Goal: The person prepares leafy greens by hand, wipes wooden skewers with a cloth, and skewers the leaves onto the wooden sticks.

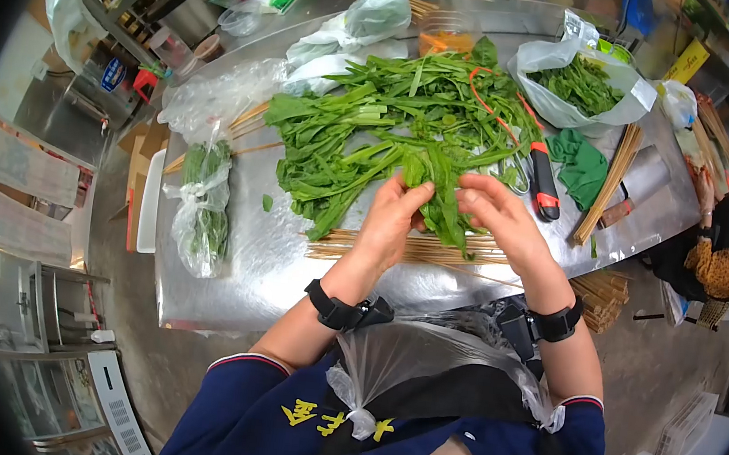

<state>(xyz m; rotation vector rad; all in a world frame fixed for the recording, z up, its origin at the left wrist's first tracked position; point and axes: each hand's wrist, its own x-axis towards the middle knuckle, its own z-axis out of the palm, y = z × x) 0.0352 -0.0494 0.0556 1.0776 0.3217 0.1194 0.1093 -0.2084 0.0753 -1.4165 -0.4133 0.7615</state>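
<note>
"Green leaves [442,187], a small bunch, hang between the hands, over the near part of the table [272,262]. Which hand has them?"

"The left hand [394,217]: thumb and fingers are clamped on the bunch. The right hand [507,220] curls just beside it, fingers bent loosely. I can't tell whether they grip anything."

"And underneath?"

"Thin sticks [433,251], lying side by side on the metal. Just beyond the hands spreads a big heap [350,110] of the same sort of greens."

"I see a red and black tool [545,184] at the heap's right edge."

"Yes, then a green cloth [580,166], and right of that a bundle [607,186] of more sticks, lying slantwise."

"Behind those stands an open bag [640,101] with greens inside."

"Over on the left, a clear packet [204,211] wraps some too. Something orange fills a tub [446,42] at the back."

"Past the table's right edge, another person [725,261] wears a spotted top."
</note>
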